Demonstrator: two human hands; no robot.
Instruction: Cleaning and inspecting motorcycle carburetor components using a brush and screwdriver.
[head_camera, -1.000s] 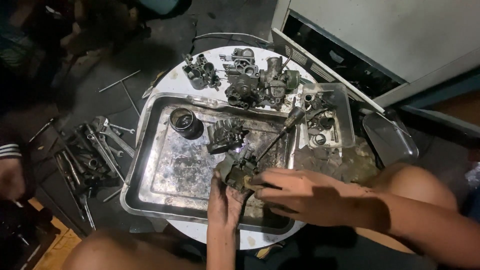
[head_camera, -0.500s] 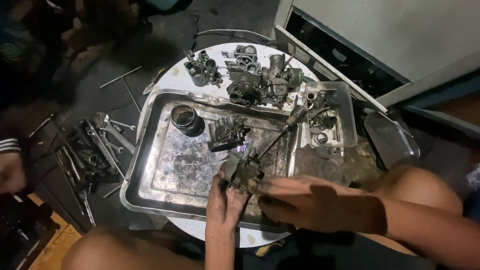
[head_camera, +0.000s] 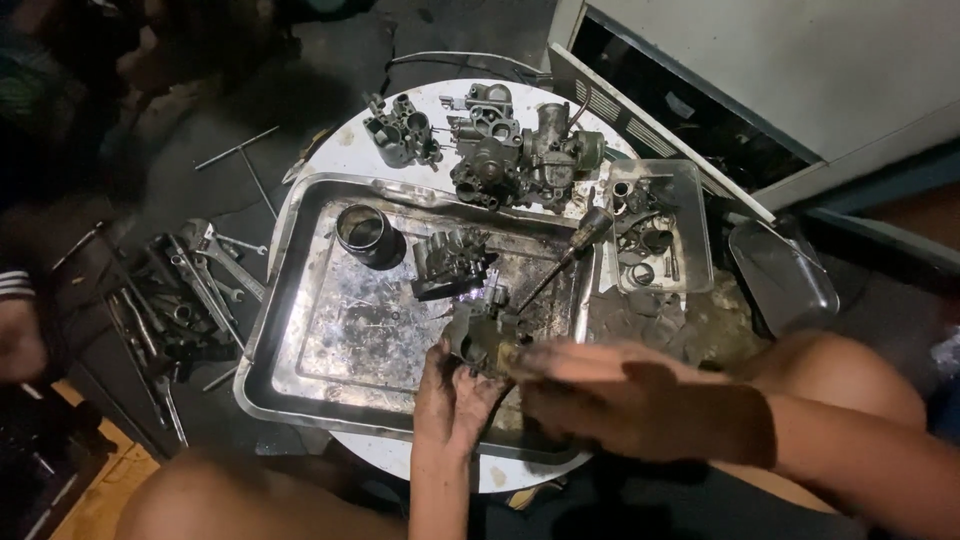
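My left hand (head_camera: 452, 392) reaches up from below and grips a small grimy carburettor body (head_camera: 480, 330) over the front right part of a dented metal tray (head_camera: 330, 330). My right hand (head_camera: 610, 395), blurred, lies across the tray's front right corner and touches the same part from the right. A screwdriver (head_camera: 560, 262) leans diagonally from that part toward the tray's right rim; who holds it I cannot tell. In the tray also lie a dark cylindrical cup (head_camera: 365, 233) and a finned metal block (head_camera: 450, 262).
Several carburettor bodies (head_camera: 500, 150) stand on the round white table (head_camera: 345, 150) behind the tray. A clear plastic box (head_camera: 695, 215) with small parts sits at the right, its lid (head_camera: 785, 280) beside it. Spanners and tools (head_camera: 170, 300) lie on the floor at left, near another person's hand (head_camera: 20, 335).
My right hand has slid slightly left along the tray's front edge and is blurred. My left hand keeps its grip on the part.
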